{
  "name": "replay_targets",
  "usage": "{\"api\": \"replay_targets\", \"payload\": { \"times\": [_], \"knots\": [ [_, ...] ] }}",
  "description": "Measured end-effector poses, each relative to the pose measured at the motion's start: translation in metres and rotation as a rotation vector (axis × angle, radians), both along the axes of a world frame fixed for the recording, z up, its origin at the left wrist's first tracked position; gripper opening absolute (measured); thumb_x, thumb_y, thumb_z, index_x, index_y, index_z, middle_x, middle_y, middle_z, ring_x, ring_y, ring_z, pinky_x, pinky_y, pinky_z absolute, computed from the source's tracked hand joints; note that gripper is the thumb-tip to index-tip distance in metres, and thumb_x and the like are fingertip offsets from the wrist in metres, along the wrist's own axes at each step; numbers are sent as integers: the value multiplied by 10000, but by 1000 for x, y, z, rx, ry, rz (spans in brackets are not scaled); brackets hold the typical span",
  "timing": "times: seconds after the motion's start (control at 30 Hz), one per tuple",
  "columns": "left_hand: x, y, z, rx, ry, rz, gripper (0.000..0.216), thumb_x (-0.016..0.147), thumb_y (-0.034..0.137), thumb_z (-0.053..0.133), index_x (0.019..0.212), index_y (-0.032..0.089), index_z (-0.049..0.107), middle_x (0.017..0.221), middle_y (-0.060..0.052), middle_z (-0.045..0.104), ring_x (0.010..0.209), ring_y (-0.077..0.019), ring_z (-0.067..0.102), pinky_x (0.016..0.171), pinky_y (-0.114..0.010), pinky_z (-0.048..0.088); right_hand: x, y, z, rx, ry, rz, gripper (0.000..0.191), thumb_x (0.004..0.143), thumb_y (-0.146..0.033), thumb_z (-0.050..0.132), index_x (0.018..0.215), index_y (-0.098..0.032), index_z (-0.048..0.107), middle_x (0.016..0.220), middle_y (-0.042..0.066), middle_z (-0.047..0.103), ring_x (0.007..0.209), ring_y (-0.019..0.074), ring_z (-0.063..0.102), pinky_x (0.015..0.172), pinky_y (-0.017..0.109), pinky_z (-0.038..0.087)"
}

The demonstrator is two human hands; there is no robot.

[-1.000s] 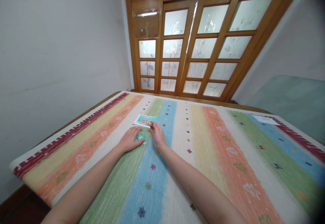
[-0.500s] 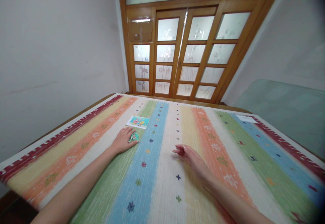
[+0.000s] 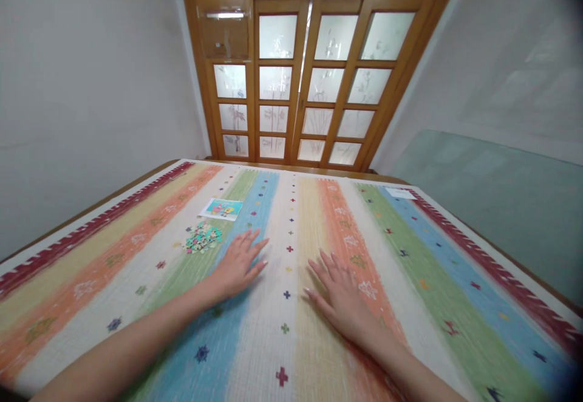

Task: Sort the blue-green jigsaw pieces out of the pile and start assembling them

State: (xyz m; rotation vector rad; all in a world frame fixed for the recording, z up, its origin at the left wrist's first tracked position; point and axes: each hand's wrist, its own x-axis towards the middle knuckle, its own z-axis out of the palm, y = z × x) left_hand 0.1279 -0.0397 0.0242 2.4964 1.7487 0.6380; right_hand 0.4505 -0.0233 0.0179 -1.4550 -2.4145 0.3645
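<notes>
My left hand [image 3: 239, 263] lies flat and open on the striped cloth [image 3: 410, 280], fingers spread, holding nothing. My right hand [image 3: 339, 296] lies flat and open beside it, palm down, a little apart. A small heap of jigsaw pieces [image 3: 203, 238] sits on the cloth just left of and beyond my left hand, not touched. A colourful picture card [image 3: 221, 209] lies farther back, beyond the heap.
The cloth covers a wide table with a wooden edge [image 3: 104, 198]. A white paper slip [image 3: 401, 193] lies near the far right corner. Wooden doors with frosted panes [image 3: 300, 80] stand behind. A pale green glass sheet [image 3: 492, 195] leans at the right wall.
My left hand has left the heap of pieces and slid right and nearer to me, now flat. My right hand went from raised and curled to flat on the cloth. The camera turned left.
</notes>
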Motion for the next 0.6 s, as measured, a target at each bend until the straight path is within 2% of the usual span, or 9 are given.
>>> {"api": "replay_targets", "payload": {
  "times": [0.1, 0.23, 0.6],
  "knots": [
    [35, -9, -16, -105, -49, -32, 627, 966, 607, 496, 1534, 365, 389, 1661, -80, 256, 1531, -384, 208, 1202, -675, 214, -4, -4, -9, -7, -75, -35, 769, 888, -735, 491, 1536, -327, 428, 1673, 86, 187, 1545, 377, 105, 1193, 696, 81],
    [44, -11, -29, -122, -25, -53, 617, 947, 640, 501, 1503, 378, 443, 1634, -77, 326, 1521, -389, 233, 1199, -697, 158, -7, -5, -9, -17, -88, -21, 788, 896, -766, 447, 1538, -310, 430, 1667, 113, 190, 1543, 383, 100, 1192, 696, 48],
    [43, -14, -14, -188, 73, -42, 614, 993, 641, 397, 1538, 360, 395, 1662, -57, 264, 1544, -356, 171, 1222, -650, 148, -10, -9, 7, -100, -182, -30, 806, 913, -791, 352, 1569, -323, 358, 1682, 96, 116, 1553, 349, 31, 1203, 665, -2]
  ]
}}
